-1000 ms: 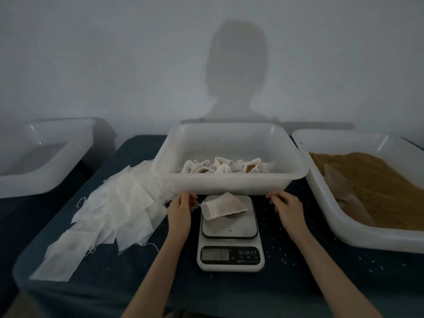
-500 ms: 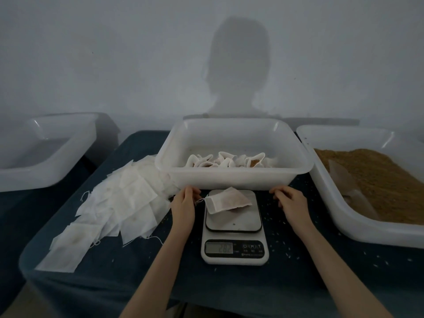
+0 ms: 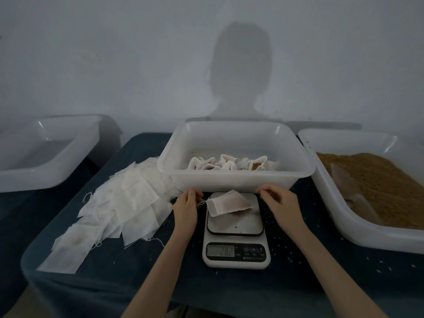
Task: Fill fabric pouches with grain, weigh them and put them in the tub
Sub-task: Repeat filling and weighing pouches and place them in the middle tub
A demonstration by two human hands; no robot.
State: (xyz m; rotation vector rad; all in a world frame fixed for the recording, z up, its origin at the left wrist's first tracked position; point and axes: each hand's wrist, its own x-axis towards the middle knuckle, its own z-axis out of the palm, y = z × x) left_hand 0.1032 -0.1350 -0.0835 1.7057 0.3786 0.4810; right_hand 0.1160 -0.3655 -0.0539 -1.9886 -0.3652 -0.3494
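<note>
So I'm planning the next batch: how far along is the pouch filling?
Done: several filled pouches lie in the middle tub. In hand: one filled pouch sits on the scale, its drawstring at the left hand. Left: a large pile of empty pouches and plenty of grain.

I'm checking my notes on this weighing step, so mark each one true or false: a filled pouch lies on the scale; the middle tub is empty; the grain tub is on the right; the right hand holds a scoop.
1. A filled pouch lies on the scale. True.
2. The middle tub is empty. False: pouches lie in it.
3. The grain tub stands on the right. True.
4. The right hand holds a scoop. False: no scoop is in it.
</note>
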